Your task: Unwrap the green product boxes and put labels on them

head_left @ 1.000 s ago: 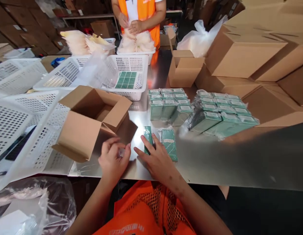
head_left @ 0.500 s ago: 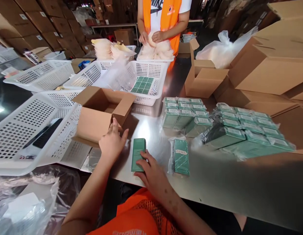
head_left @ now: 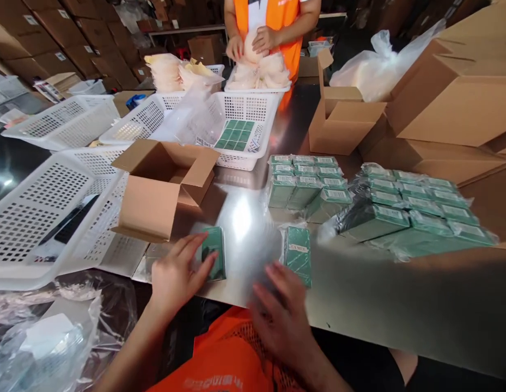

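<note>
Green card catches our eye first: a small green box (head_left: 214, 260) lies flat on the shiny metal surface (head_left: 244, 218), near its edge at about 6 o'clock. Our left hand (head_left: 175, 277) rests against it, fingers (head_left: 187, 246) spread and only loosely curved, the tips laid on the box's left side and lower edge; they touch it rather than clamp it. Our right hand (head_left: 279, 316) sits at roughly 5 o'clock, blurred, palm down with the fingers (head_left: 277, 275) stretched out flat and apart. It holds nothing; its tips lie just beside a second green box (head_left: 298, 255) still in clear wrap, and we cannot tell whether they touch it.

At 11 o'clock from the left hand stands an open cardboard carton (head_left: 163, 185), its flaps out, tipped against a white plastic basket (head_left: 44, 218). At 1 o'clock we see a block of stacked green boxes (head_left: 305, 182), and to its right, at 2 o'clock, a larger bundle of green boxes (head_left: 408, 215) under torn film. Another white basket (head_left: 244, 130) at 12 o'clock holds a flat layer of green boxes. Beyond it a co-worker in an orange vest (head_left: 277, 16) handles pale, soft pieces over a basket.
</note>
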`<act>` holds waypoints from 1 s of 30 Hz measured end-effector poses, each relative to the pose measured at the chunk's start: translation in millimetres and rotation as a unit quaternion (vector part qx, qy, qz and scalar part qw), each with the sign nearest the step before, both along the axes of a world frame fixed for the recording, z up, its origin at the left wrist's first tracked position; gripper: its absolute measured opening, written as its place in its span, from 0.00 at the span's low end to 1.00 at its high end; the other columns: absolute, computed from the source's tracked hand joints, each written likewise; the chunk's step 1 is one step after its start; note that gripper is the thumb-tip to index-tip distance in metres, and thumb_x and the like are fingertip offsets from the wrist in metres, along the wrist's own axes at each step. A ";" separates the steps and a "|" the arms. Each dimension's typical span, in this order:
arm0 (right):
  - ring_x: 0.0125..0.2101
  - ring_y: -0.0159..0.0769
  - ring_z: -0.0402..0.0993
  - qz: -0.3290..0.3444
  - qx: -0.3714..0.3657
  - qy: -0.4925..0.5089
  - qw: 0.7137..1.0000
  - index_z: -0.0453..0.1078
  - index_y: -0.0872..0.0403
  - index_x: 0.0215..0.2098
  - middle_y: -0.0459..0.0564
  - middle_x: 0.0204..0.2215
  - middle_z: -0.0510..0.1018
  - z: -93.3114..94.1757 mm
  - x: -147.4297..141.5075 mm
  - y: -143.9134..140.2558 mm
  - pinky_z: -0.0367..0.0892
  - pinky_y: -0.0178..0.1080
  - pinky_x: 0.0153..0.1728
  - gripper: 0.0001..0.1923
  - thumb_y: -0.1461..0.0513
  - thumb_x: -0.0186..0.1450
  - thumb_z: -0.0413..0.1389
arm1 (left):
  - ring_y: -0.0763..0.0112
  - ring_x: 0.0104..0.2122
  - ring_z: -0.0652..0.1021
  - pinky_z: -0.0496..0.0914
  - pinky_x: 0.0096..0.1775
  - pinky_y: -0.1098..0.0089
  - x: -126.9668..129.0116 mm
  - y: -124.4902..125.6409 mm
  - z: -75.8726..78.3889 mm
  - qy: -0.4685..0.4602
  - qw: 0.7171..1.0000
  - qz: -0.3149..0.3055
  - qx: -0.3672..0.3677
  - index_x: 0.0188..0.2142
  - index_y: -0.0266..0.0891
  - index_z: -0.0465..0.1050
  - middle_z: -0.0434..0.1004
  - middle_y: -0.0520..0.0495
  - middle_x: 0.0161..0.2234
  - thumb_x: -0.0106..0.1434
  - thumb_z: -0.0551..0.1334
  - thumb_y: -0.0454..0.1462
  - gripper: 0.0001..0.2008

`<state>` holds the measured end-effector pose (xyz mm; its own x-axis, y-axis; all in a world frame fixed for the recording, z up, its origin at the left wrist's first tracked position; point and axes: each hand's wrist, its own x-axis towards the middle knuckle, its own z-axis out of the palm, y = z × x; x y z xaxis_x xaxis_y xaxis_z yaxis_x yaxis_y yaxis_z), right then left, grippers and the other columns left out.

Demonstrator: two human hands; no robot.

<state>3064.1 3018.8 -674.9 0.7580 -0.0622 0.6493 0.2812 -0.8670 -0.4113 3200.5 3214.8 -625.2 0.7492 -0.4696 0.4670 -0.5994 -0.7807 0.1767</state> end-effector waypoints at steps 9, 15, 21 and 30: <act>0.59 0.57 0.71 -0.060 -0.066 0.161 0.983 0.72 0.51 0.59 0.63 0.63 0.69 -25.5 -17.3 -65.0 0.77 0.54 0.50 0.20 0.62 0.70 0.59 | 0.58 0.26 0.82 0.69 0.20 0.62 -17.5 10.0 -3.1 0.099 0.965 0.006 0.241 0.64 0.51 0.70 0.57 0.45 0.70 0.67 0.62 0.50 0.27; 0.45 0.37 0.82 -0.100 0.050 0.011 0.994 0.74 0.51 0.56 0.53 0.47 0.82 -29.4 -22.8 -44.8 0.80 0.37 0.46 0.18 0.68 0.72 0.52 | 0.56 0.39 0.84 0.74 0.34 0.65 -26.5 -47.2 7.0 0.243 0.967 -0.077 0.000 0.50 0.43 0.80 0.84 0.41 0.48 0.68 0.55 0.53 0.24; 0.67 0.74 0.52 -0.085 -0.069 0.143 0.984 0.68 0.48 0.64 0.63 0.67 0.62 -9.1 1.9 -30.0 0.69 0.71 0.53 0.31 0.58 0.63 0.66 | 0.53 0.40 0.82 0.69 0.39 0.62 -19.9 -108.3 -22.4 0.454 0.882 -0.124 0.027 0.48 0.41 0.80 0.85 0.39 0.39 0.72 0.47 0.45 0.24; 0.57 0.51 0.73 -0.075 0.479 0.008 0.875 0.70 0.51 0.38 0.56 0.60 0.73 -13.7 -6.6 -37.6 0.78 0.52 0.46 0.09 0.55 0.71 0.56 | 0.62 0.32 0.80 0.68 0.36 0.67 -14.5 -83.2 -27.4 0.575 0.778 -0.071 -0.243 0.31 0.37 0.82 0.83 0.43 0.29 0.62 0.61 0.51 0.20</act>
